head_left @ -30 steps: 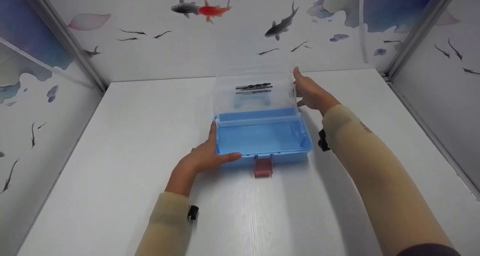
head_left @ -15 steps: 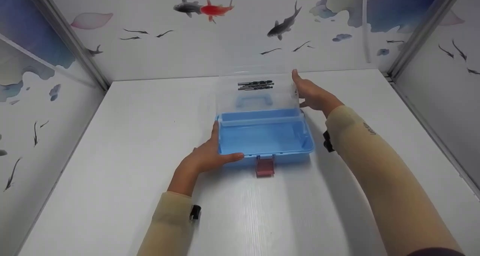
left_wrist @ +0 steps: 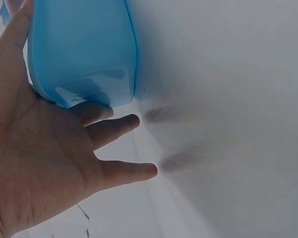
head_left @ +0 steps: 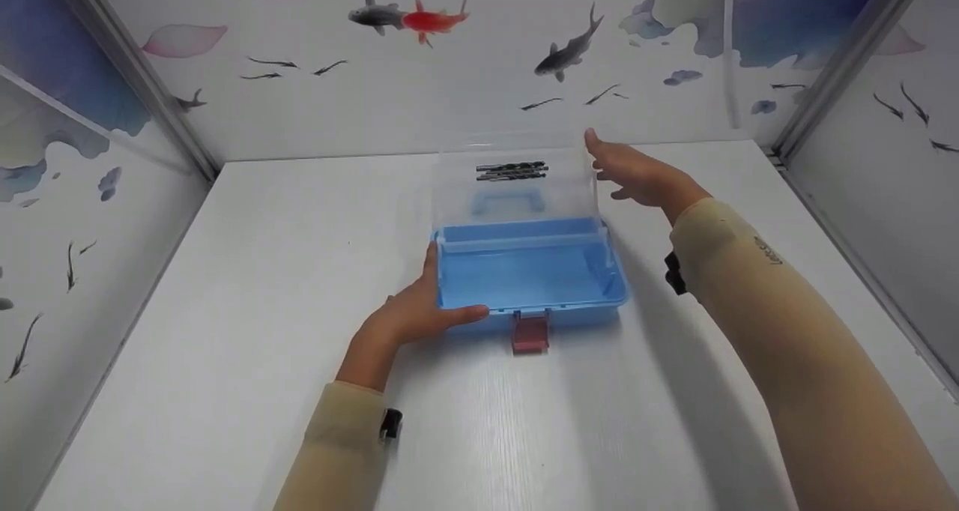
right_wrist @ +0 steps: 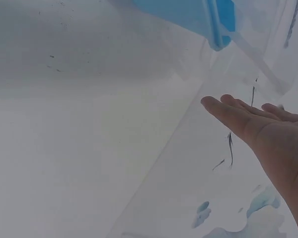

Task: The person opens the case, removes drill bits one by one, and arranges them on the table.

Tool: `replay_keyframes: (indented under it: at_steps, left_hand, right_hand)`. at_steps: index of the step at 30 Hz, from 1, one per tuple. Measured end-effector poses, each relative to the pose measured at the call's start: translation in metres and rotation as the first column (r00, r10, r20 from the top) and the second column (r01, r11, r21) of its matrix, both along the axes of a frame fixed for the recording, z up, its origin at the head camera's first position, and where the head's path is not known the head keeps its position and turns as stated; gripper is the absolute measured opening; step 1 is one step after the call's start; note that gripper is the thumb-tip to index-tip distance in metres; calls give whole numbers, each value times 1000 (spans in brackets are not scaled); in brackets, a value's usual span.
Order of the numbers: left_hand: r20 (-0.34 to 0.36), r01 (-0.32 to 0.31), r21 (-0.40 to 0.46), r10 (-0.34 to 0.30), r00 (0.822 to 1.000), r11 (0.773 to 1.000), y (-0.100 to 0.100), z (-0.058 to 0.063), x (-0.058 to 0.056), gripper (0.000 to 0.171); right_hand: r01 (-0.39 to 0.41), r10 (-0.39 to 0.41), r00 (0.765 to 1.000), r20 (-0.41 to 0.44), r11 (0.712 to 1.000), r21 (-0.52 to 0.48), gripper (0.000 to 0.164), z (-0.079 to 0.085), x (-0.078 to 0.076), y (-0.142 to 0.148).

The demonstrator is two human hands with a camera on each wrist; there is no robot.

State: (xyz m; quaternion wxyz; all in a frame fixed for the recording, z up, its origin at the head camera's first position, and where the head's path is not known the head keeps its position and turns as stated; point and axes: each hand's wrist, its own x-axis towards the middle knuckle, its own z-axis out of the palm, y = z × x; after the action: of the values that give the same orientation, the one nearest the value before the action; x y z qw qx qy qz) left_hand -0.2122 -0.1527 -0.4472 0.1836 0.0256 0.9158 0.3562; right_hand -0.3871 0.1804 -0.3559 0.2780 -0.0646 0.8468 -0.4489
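Note:
A blue plastic toolbox (head_left: 524, 275) stands on the table with its clear lid (head_left: 457, 189) swung back. Its bay holds nothing visible. Several dark drill bits (head_left: 512, 171) lie side by side in the lid area; whether they are inside or behind it, I cannot tell. My left hand (head_left: 412, 309) rests against the box's left front corner, thumb along the front rim; the left wrist view shows straight, spread fingers (left_wrist: 121, 171). Beside the lid's right edge is my right hand (head_left: 637, 175), fingers straight and holding nothing; contact with the lid is unclear.
A reddish latch (head_left: 531, 333) hangs down at the box front. The lid's blue handle (head_left: 508, 201) shows through the clear plastic. White walls with painted fish (head_left: 569, 50) bound the white table (head_left: 300, 256) at the back and sides.
The drill bits have drawn closer together behind or in the lid. My right hand has shifted slightly up and outward from the lid's edge. The left hand stays at the box corner.

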Motion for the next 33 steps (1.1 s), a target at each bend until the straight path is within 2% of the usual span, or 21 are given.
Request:
replay_keyframes:
  at_steps: [6,12,15,19,27,33]
  left_hand:
    - [3,-6,3,6,1000,1000,0,-1,0,143]
    - [3,-5,-6,5,1000,1000,2,-2,0,143]
    - [-5,-2,1,2,1000,1000,2,-3,-1,143]
    - [-12,-6,-7,6,1000,1000,1,-3,-2,143]
    - [-3,-15,-29,15,1000,999,2,0,0,143]
    - [-8,-15,-51,14,1000,999,2,0,0,143]
  right_hand:
    - [-15,15,1000,-9,999,36,97,5,5,6]
    - [-24,31,996,-86,997,72,96,0,14,16]
    - [-28,57,982,-178,986,162,96,-8,21,22]
    - [-15,95,949,-300,966,258,94,-20,31,31]
    - [52,58,927,-371,959,280,87,-37,47,38]
    - [60,72,904,-422,955,292,84,-44,57,36]
